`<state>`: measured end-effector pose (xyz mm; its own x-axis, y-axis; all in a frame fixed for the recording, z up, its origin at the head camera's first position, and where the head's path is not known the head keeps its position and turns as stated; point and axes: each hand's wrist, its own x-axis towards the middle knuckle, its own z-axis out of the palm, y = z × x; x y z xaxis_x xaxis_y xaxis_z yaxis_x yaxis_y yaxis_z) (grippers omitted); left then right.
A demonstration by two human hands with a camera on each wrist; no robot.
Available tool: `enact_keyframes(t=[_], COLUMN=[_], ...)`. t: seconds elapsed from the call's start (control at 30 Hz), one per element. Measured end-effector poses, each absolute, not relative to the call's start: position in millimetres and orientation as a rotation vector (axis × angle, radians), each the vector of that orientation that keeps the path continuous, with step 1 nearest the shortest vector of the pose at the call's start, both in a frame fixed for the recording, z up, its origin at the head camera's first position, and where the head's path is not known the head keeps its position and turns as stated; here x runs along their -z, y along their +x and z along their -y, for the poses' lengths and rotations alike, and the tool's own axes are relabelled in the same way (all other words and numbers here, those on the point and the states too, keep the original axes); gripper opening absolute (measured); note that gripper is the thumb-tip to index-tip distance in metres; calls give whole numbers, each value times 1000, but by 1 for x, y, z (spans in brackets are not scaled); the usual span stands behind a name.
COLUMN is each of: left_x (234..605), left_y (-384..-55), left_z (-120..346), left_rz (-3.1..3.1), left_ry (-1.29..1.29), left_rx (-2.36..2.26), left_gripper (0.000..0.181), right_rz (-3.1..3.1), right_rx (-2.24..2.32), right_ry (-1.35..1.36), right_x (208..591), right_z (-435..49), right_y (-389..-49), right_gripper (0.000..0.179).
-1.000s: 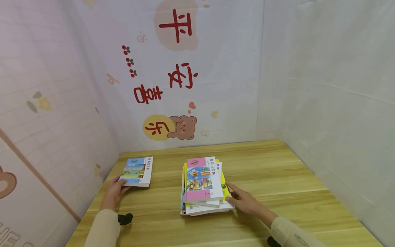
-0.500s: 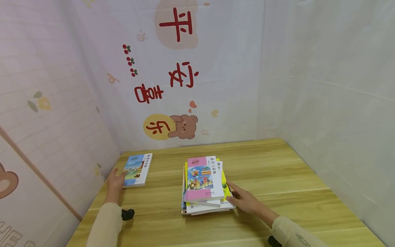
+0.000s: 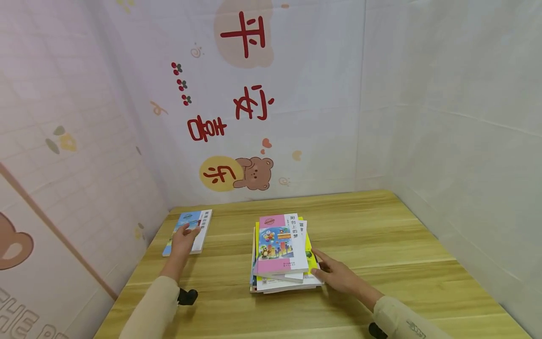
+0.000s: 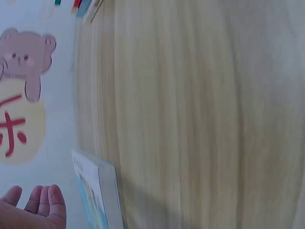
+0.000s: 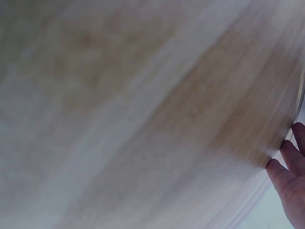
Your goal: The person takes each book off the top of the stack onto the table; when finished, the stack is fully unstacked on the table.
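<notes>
A thick paperback with a blue landscape cover and white strip lies at the table's back left. My left hand is over it, fingers loosely bent and holding nothing; in the left wrist view that hand hovers beside the book. In the middle stands an uneven stack of several books. On top is a pink-and-white book with a balloon picture; a yellow cover shows below it. My right hand rests at the stack's right side, fingertips at the edges.
The wood-grain table is enclosed by pale cloth walls at the back and sides. A bear print and red characters decorate the back cloth. Dark wrist-camera mounts stick out from the sleeves.
My left hand has let go of the blue book's near left corner and moved right and up over its cover. The right hand stays at the stack.
</notes>
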<state>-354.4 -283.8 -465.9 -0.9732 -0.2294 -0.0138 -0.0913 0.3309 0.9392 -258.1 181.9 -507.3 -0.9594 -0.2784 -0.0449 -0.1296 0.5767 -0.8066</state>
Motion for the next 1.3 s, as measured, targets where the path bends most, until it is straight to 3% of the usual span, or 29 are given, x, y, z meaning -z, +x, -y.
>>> enact_keyframes(t=[0.7,1.3], left_x=[463,482], left_y=[-307,-268], left_z=[175,127], left_rz=[2391,2401], left_ry=[121,112], left_rx=[2023,2089], left_gripper=[58,67], right_rz=[-2645,-2658], right_rx=[1309,1303], right_ry=[-351,-327], right_x=[506,506], right_z=[-183,-183], right_y=[-260,-259], right_gripper=[66,67])
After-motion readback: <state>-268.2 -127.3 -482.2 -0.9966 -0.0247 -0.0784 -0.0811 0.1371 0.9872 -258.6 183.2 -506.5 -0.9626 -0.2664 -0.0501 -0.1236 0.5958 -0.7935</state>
